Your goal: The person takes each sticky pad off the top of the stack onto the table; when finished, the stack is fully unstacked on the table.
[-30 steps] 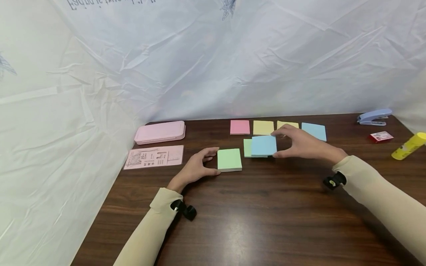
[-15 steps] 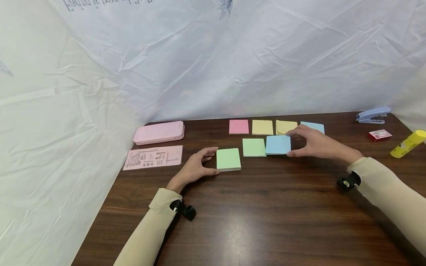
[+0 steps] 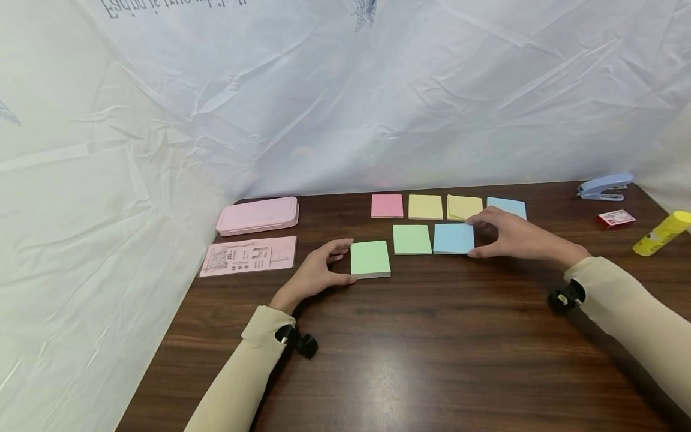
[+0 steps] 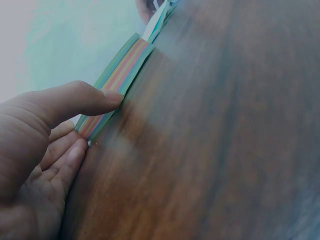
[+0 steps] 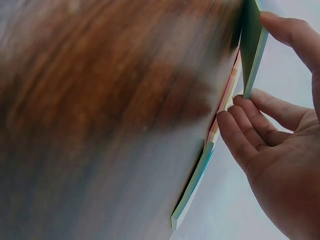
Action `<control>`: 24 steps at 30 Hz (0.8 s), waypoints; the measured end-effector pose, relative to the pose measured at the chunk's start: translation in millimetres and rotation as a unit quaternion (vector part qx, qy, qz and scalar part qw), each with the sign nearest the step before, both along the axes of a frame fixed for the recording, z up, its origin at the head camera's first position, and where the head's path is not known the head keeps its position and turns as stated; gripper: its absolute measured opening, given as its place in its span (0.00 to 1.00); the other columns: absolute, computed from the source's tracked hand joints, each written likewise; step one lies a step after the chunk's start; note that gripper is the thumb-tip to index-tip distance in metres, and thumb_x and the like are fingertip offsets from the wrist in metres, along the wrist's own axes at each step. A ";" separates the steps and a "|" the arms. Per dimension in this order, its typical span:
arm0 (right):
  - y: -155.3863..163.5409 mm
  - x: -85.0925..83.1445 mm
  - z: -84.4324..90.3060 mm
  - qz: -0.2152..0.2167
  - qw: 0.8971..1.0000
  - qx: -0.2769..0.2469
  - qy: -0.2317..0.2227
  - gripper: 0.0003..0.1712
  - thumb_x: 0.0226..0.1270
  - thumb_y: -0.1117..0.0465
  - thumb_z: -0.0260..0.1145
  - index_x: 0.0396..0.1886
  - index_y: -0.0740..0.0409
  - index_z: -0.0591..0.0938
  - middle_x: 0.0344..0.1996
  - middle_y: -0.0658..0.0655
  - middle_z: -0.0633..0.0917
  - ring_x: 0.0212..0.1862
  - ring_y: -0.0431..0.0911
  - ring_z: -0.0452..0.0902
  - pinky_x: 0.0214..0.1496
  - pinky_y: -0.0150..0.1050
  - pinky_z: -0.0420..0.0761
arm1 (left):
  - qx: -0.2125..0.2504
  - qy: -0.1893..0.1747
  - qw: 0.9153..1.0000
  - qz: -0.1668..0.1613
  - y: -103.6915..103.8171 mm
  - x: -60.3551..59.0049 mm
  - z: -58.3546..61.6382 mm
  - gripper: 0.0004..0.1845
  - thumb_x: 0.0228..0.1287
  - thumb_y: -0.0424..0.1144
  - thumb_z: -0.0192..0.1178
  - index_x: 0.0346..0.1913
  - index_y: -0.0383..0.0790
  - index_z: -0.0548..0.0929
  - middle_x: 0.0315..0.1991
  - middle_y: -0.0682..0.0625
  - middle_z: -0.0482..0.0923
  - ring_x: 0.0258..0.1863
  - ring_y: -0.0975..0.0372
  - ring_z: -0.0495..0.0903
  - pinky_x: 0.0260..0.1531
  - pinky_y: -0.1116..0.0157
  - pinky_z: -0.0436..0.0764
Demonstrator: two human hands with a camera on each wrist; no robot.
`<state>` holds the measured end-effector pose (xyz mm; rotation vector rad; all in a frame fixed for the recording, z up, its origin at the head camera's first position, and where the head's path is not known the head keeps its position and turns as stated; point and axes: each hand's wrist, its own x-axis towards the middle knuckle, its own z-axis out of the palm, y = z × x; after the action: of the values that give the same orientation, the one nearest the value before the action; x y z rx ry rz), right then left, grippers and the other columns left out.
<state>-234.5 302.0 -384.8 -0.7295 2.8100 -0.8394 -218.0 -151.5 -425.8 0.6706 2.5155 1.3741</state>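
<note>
My left hand (image 3: 317,273) grips the left side of a thick green-topped stack of sticky notes (image 3: 370,259), thumb at the near corner and fingers at the far one. In the left wrist view this stack (image 4: 124,70) shows green, blue, yellow and pink layers along its side. Farther right, my right hand (image 3: 515,239) pinches a thin blue sticky note pad (image 3: 453,239) by its right edge. A thin green sticky note pad (image 3: 412,240) lies just left of the blue one. In the right wrist view the held pad (image 5: 252,55) is tilted, its greenish underside showing.
Behind lies a row of pink (image 3: 387,206), yellow (image 3: 426,206) and blue pads (image 3: 507,207). A pink case (image 3: 258,216) and a pink printed packet (image 3: 248,256) are at left. At right stand a stapler (image 3: 604,187), a small red box (image 3: 616,218) and a yellow glue stick (image 3: 661,234).
My right hand has carried the blue pad rightward from over the green pad and lowered it beside that pad. The left hand has stayed on its stack.
</note>
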 end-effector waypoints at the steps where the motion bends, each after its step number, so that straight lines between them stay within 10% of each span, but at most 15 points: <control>1: 0.1 -0.2 -0.5 0.001 1.000 0.001 0.000 0.42 0.64 0.49 0.82 0.69 0.70 0.77 0.61 0.67 0.77 0.61 0.62 0.78 0.61 0.63 0.81 | 0.000 0.001 1.000 0.000 0.0 0.0 0.0 0.45 0.60 0.37 0.80 0.79 0.43 0.71 0.73 0.44 0.73 0.70 0.51 0.76 0.71 0.58 0.75; 24: -9.4 -0.4 1.1 0.006 1.000 0.014 0.012 0.46 0.65 0.51 0.82 0.72 0.72 0.74 0.62 0.70 0.75 0.60 0.65 0.79 0.60 0.64 0.82 | -0.005 -0.003 1.000 0.002 -0.1 -0.4 -1.2 0.45 0.59 0.36 0.80 0.79 0.42 0.71 0.73 0.44 0.73 0.70 0.52 0.75 0.71 0.58 0.75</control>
<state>-234.9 292.6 -383.7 -0.7574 2.8284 -0.7928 -218.3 -151.6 -427.0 0.6601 2.5190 1.3627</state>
